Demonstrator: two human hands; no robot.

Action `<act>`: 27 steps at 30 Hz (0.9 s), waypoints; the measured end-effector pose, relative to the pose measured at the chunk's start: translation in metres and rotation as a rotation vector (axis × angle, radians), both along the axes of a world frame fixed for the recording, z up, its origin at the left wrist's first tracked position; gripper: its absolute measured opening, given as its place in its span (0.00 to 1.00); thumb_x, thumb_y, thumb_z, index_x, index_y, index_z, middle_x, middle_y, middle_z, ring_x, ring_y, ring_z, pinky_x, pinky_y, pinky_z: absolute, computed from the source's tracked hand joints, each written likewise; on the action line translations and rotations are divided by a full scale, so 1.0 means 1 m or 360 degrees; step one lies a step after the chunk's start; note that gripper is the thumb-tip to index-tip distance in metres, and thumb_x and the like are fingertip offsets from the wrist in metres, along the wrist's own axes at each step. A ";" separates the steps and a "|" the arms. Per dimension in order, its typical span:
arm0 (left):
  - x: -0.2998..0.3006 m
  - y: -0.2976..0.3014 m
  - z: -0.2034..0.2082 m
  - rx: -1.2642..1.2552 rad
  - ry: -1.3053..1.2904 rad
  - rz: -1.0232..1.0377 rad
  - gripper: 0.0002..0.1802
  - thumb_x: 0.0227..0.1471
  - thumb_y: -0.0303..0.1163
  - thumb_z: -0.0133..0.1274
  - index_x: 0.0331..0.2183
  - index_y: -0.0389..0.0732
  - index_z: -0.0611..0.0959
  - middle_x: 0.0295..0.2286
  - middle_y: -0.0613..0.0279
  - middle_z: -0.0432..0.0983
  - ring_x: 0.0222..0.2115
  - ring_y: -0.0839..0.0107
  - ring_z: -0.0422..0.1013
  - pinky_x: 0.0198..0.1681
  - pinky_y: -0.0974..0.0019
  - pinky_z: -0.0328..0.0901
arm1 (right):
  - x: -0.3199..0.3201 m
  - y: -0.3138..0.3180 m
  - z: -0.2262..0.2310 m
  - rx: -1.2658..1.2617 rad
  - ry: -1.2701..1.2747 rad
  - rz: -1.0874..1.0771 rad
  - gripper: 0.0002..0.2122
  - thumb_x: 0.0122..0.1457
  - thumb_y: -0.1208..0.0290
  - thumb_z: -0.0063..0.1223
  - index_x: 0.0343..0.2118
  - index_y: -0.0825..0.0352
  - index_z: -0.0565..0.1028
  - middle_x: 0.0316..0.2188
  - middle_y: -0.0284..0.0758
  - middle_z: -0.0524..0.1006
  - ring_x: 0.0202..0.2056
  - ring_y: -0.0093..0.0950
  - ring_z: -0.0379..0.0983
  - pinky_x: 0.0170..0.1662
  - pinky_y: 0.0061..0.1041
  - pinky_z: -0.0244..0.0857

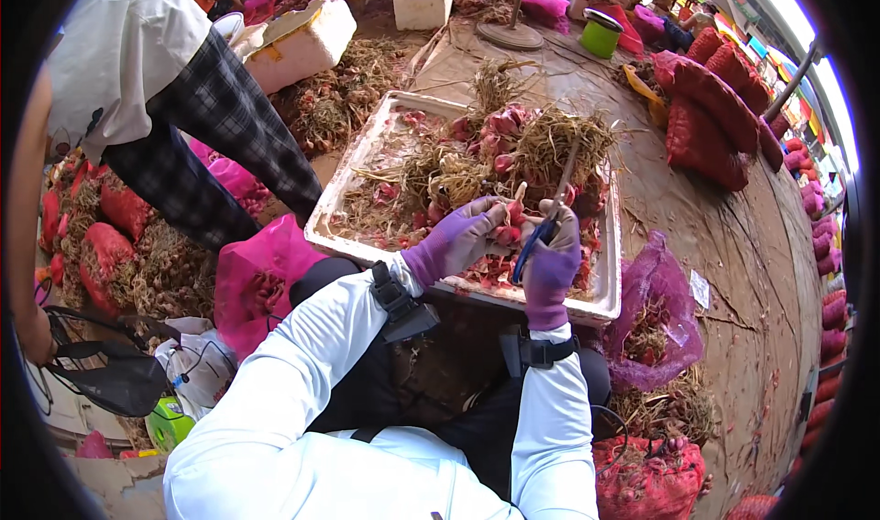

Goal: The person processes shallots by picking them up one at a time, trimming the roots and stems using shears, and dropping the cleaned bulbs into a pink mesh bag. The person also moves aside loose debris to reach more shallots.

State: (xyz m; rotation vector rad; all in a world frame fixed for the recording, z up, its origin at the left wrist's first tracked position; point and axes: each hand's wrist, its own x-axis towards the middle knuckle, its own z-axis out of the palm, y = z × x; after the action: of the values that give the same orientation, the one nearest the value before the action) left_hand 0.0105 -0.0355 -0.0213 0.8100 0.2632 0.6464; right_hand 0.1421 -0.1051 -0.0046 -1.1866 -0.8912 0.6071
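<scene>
My left hand (458,238), in a purple and grey glove, pinches a small red shallot (513,214) with a pale dry stem. Beside it, my right hand (555,254), gloved the same way, is closed around a pair of scissors (539,238) with blue handles. The scissor blades point up and away, close to the shallot. Both hands are over the near part of a white foam tray (323,210). Inside the tray lie loose red shallots, scraps of skin, and a bunch of shallots (504,135) with tangled dry stalks.
A person in checked trousers (234,126) stands at the left, one hand holding a black strapped item (110,373). Pink mesh bags (266,277) and purple ones (653,314) flank the tray. Red sacks (706,126) are stacked at the right on a brown sheet (733,273).
</scene>
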 end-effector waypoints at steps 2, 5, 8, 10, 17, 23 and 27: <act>-0.006 0.006 -0.004 -0.0116 -0.0125 -0.0078 0.15 0.63 0.38 0.43 0.49 0.42 0.72 0.34 0.70 0.73 0.31 0.79 0.71 0.43 0.64 0.69 | 0.009 0.009 -0.005 0.0114 0.0182 -0.0012 0.15 0.54 0.85 0.53 0.45 0.67 0.68 0.29 0.30 0.74 0.24 0.14 0.67 0.26 0.13 0.61; -0.010 0.007 0.008 -0.0257 -0.0201 -0.0075 0.13 0.63 0.32 0.42 0.47 0.41 0.73 0.36 0.68 0.73 0.33 0.75 0.72 0.44 0.65 0.68 | 0.042 0.019 -0.011 0.0052 0.0329 -0.0485 0.15 0.54 0.85 0.51 0.44 0.66 0.67 0.33 0.37 0.77 0.26 0.17 0.70 0.27 0.13 0.64; -0.014 0.007 0.019 -0.0183 0.0074 0.0087 0.13 0.58 0.26 0.40 0.44 0.41 0.74 0.39 0.65 0.72 0.41 0.69 0.73 0.46 0.63 0.68 | 0.032 0.016 -0.011 0.0215 0.0331 -0.0127 0.16 0.54 0.84 0.53 0.45 0.66 0.66 0.36 0.37 0.77 0.29 0.18 0.71 0.30 0.14 0.66; -0.026 0.016 0.007 -0.0136 0.0037 -0.0264 0.14 0.58 0.26 0.40 0.47 0.41 0.73 0.41 0.65 0.72 0.46 0.68 0.71 0.49 0.62 0.67 | 0.005 0.007 0.006 0.0110 0.0334 0.0193 0.16 0.55 0.82 0.55 0.47 0.66 0.67 0.37 0.34 0.76 0.34 0.19 0.73 0.36 0.16 0.69; -0.032 0.012 0.003 0.0526 0.0218 -0.0343 0.18 0.60 0.30 0.45 0.51 0.41 0.70 0.45 0.66 0.71 0.45 0.74 0.71 0.47 0.71 0.70 | 0.003 -0.004 0.023 -0.0027 0.0453 0.0459 0.18 0.54 0.82 0.56 0.47 0.70 0.67 0.36 0.34 0.76 0.34 0.18 0.73 0.37 0.16 0.69; -0.025 0.008 0.026 -0.0344 0.0237 -0.0279 0.20 0.59 0.30 0.48 0.53 0.39 0.69 0.41 0.66 0.73 0.41 0.78 0.72 0.43 0.73 0.70 | -0.001 -0.006 0.022 -0.0074 0.0380 0.0329 0.18 0.54 0.82 0.55 0.48 0.70 0.67 0.32 0.32 0.76 0.30 0.17 0.73 0.34 0.14 0.67; -0.013 0.001 0.029 0.0705 0.0555 0.0023 0.22 0.57 0.32 0.52 0.53 0.39 0.69 0.37 0.67 0.74 0.34 0.80 0.73 0.35 0.75 0.69 | 0.001 0.000 0.011 0.0038 0.0489 0.0141 0.18 0.53 0.82 0.56 0.47 0.69 0.68 0.33 0.34 0.77 0.30 0.18 0.74 0.33 0.14 0.68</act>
State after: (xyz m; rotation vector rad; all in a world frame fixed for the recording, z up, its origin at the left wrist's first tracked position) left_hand -0.0022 -0.0341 0.0081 1.3513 0.4507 0.5817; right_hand 0.1434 -0.1049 0.0061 -1.0028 -0.6897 0.8241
